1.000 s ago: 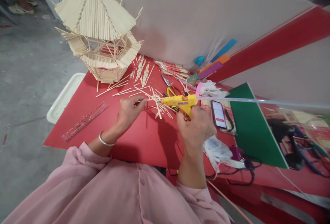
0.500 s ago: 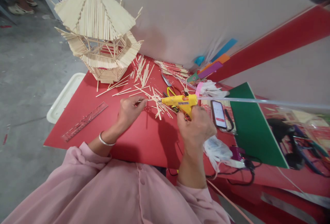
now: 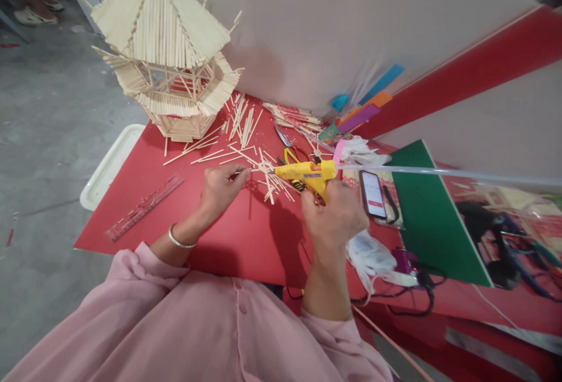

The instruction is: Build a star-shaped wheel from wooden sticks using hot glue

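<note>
My right hand [image 3: 336, 212] is wrapped round the handle of a yellow hot glue gun [image 3: 307, 172], its nozzle pointing left. A long clear glue stick [image 3: 421, 172] runs out of the gun's back end. My left hand [image 3: 223, 190] pinches a thin wooden stick [image 3: 253, 170], whose free end is close to the nozzle; I cannot tell whether they touch. Loose wooden sticks [image 3: 240, 117] lie scattered beyond and beneath the gun. At the far left of the table stands a roofed pavilion model [image 3: 160, 24] built of such sticks.
A clear ruler [image 3: 144, 207] lies at left on the red table [image 3: 219, 253]. Pliers [image 3: 287, 146] lie behind the gun. To the right are a phone [image 3: 373, 194], a green board [image 3: 430, 224], a plastic bag [image 3: 371, 256] and cables. A wall rises behind.
Both hands, the glue gun and the stick hold nearly the same place. Only a very slight shift of the view shows.
</note>
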`<act>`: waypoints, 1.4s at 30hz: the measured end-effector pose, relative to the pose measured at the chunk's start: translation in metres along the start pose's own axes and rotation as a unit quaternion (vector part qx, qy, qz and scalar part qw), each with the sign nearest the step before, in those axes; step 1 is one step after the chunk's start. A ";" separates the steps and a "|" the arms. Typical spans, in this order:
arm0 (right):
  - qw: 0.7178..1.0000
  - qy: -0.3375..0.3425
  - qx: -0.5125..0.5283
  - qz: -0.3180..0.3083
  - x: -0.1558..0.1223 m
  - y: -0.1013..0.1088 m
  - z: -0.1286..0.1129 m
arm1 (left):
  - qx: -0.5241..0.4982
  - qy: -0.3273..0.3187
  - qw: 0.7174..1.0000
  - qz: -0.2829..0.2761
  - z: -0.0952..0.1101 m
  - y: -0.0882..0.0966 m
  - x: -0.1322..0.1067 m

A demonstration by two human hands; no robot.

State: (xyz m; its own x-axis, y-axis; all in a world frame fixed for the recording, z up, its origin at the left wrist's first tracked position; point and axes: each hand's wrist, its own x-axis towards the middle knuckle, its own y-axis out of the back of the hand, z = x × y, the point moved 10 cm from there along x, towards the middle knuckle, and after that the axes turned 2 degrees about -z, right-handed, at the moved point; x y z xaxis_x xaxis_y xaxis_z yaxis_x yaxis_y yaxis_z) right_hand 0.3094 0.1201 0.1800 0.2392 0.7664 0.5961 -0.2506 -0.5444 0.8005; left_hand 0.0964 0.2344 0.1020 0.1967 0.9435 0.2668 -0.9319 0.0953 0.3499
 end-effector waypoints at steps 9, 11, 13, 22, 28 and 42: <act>1.000 0.000 -0.001 -0.006 -0.001 0.000 -0.001 | 0.002 0.006 1.000 0.003 -0.002 0.001 0.000; 1.000 0.000 -0.001 -0.008 -0.001 0.000 -0.001 | 0.002 0.012 1.000 0.006 -0.004 0.001 0.000; 1.000 0.002 -0.002 -0.003 -0.001 0.001 -0.001 | -0.002 0.017 1.000 0.007 -0.005 0.001 0.000; 1.000 0.001 -0.011 0.011 -0.003 0.000 -0.001 | -0.050 0.056 0.997 0.007 -0.011 0.000 -0.001; 0.999 0.011 -0.019 0.030 -0.005 0.003 -0.002 | -0.105 0.110 0.988 0.005 -0.020 -0.003 -0.001; 0.998 -0.005 -0.026 0.060 -0.006 0.009 0.000 | -0.215 0.178 0.960 -0.028 -0.025 -0.012 0.003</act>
State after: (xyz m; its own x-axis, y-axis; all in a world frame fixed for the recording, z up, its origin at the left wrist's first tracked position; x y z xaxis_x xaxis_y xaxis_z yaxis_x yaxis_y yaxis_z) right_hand 0.3053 0.1110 0.1833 0.2131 0.6931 0.6886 -0.3259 -0.6140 0.7189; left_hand 0.1000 0.2442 0.0759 0.2050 0.9744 -0.0921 -0.9775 0.1992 -0.0692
